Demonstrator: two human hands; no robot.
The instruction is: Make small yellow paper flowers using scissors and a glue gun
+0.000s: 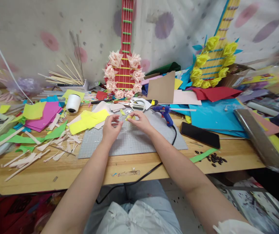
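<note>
Over the grey cutting mat (124,146), both hands are close together. My right hand (140,122) pinches a small yellow paper piece (127,118) between thumb and fingertips. Beside it, my left hand (111,127) has its fingers curled in with the thumb close to them; whatever they hold is too small to make out. Another yellow scrap (122,112) shows just beyond the fingertips. White-handled scissors (138,104) lie behind the hands. To their right a blue glue gun (164,113) rests on the mat, its black cord running over the table's front edge.
Yellow paper (89,121), a white thread spool (73,103) and pale paper scraps (61,143) lie leftward. On the right are a phone (200,134), black beads (216,159) and blue sheets (214,115). A red paper guitar (126,73) and a yellow one (212,63) stand behind.
</note>
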